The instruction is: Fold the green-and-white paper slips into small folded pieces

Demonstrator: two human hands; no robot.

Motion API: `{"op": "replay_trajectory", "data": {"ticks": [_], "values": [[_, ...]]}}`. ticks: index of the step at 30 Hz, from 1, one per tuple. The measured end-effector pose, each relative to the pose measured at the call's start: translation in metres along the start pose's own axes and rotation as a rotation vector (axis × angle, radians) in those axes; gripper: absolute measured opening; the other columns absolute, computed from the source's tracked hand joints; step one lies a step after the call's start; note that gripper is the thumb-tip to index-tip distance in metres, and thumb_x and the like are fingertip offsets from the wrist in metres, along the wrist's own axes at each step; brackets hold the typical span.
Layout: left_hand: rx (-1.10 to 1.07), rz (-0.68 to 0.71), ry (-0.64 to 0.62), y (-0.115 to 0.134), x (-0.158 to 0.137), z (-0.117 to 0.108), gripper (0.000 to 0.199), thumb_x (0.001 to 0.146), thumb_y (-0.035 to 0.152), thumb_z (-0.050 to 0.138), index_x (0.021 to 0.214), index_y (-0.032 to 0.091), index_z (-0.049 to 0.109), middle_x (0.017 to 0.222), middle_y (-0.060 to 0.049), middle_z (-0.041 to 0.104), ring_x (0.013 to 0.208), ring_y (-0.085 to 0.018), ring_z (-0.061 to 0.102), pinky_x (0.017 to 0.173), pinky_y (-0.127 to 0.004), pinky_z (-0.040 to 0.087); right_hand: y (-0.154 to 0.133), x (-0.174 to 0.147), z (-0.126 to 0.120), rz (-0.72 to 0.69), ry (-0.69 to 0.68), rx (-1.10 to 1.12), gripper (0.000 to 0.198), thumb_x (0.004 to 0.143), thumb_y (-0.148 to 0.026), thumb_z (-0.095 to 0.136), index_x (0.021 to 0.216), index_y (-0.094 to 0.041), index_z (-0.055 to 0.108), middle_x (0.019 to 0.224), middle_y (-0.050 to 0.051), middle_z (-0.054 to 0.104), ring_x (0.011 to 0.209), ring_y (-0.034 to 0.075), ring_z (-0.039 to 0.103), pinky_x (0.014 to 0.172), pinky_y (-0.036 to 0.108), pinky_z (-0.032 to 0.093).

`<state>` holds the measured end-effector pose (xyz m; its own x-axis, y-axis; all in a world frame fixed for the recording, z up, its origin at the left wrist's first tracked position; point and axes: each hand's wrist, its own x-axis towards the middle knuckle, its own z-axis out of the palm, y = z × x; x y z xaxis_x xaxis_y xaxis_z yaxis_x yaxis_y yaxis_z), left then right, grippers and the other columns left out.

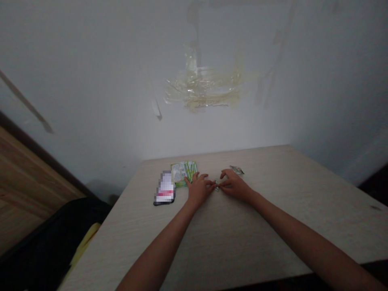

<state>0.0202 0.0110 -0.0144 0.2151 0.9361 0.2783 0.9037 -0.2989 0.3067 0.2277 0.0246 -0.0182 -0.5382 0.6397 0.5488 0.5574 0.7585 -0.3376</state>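
Note:
A small greenish-white piece (216,185), too small to name, lies between the fingertips of both hands, low over the table. My left hand (199,191) pinches its left side, with the other fingers spread toward some green printed packets or cards (179,173). From the right, my right hand (238,187) closes thumb and forefinger on the same piece. Just beyond the right hand rests a small shiny green-and-silver packet (237,170). The fingers partly hide the piece.
A phone (166,190) with a blurred-out screen lies left of the green packets. The pale wooden table (242,250) meets a white wall (115,81) bearing strips of old tape (206,89). Dark and yellow cloth (86,242) sits off the table's left edge.

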Motion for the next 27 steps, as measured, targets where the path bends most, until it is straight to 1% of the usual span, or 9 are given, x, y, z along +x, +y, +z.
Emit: {"op": "replay_trajectory", "data": {"ticks": [3, 7, 10, 14, 18, 22, 27], "values": [[0.002, -0.003, 0.01, 0.0004, 0.0003, 0.0008, 0.022, 0.084, 0.056, 0.058, 0.094, 0.044, 0.073, 0.131, 0.005, 0.059, 0.135, -0.033, 0.031, 0.104, -0.077, -0.001, 0.0003, -0.0012, 0.0002, -0.012, -0.022, 0.001, 0.017, 0.078, -0.015, 0.069, 0.088, -0.025, 0.077, 0.104, 0.009, 0.057, 0.106, 0.023, 0.053, 0.094, 0.04, 0.044], [0.007, -0.011, 0.003, 0.0008, 0.0001, 0.0004, 0.024, 0.083, 0.058, 0.057, 0.095, 0.045, 0.073, 0.131, 0.005, 0.059, 0.135, -0.034, 0.031, 0.104, -0.076, 0.0, 0.0035, -0.0054, 0.0033, 0.017, 0.0, 0.061, 0.014, 0.083, -0.022, 0.067, 0.091, -0.025, 0.077, 0.101, 0.009, 0.057, 0.104, 0.022, 0.053, 0.093, 0.04, 0.045], [0.021, -0.012, 0.001, 0.0015, -0.0007, -0.0003, 0.022, 0.084, 0.055, 0.057, 0.096, 0.045, 0.072, 0.132, 0.005, 0.059, 0.135, -0.034, 0.031, 0.104, -0.077, 0.002, 0.0067, -0.0077, 0.0049, 0.026, 0.004, 0.11, 0.013, 0.083, -0.025, 0.067, 0.092, -0.026, 0.076, 0.104, 0.008, 0.057, 0.104, 0.022, 0.053, 0.094, 0.04, 0.045], [0.039, -0.021, -0.004, 0.0032, -0.0015, -0.0009, 0.021, 0.084, 0.054, 0.058, 0.097, 0.045, 0.072, 0.132, 0.005, 0.058, 0.135, -0.034, 0.031, 0.105, -0.076, 0.002, 0.007, -0.0066, 0.0045, -0.021, -0.003, 0.115, 0.015, 0.082, -0.019, 0.067, 0.092, -0.026, 0.076, 0.103, 0.008, 0.058, 0.107, 0.022, 0.052, 0.097, 0.041, 0.042], [0.042, -0.024, -0.004, 0.0039, -0.0018, -0.001, 0.021, 0.084, 0.054, 0.058, 0.096, 0.045, 0.072, 0.132, 0.005, 0.058, 0.135, -0.033, 0.03, 0.105, -0.076, 0.002, 0.0029, -0.0036, 0.0025, -0.04, -0.021, 0.098, 0.016, 0.081, -0.015, 0.066, 0.089, -0.025, 0.076, 0.1, 0.008, 0.058, 0.105, 0.022, 0.053, 0.095, 0.04, 0.043], [0.035, -0.021, 0.003, 0.0031, -0.0019, -0.0005, 0.02, 0.084, 0.055, 0.058, 0.095, 0.045, 0.072, 0.131, 0.005, 0.059, 0.135, -0.033, 0.031, 0.104, -0.076, 0.002, 0.0002, -0.0042, 0.0012, -0.026, -0.034, 0.107, 0.015, 0.082, -0.017, 0.066, 0.089, -0.025, 0.076, 0.1, 0.008, 0.058, 0.103, 0.022, 0.053, 0.093, 0.039, 0.044], [0.038, -0.034, -0.004, 0.0036, -0.0022, -0.0015, 0.021, 0.084, 0.055, 0.058, 0.096, 0.045, 0.072, 0.132, 0.006, 0.058, 0.136, -0.032, 0.031, 0.107, -0.074, 0.0, 0.0002, -0.007, 0.0005, 0.01, -0.035, 0.169, 0.013, 0.082, -0.021, 0.067, 0.09, -0.025, 0.076, 0.1, 0.007, 0.056, 0.1, 0.02, 0.053, 0.09, 0.037, 0.045]]}}
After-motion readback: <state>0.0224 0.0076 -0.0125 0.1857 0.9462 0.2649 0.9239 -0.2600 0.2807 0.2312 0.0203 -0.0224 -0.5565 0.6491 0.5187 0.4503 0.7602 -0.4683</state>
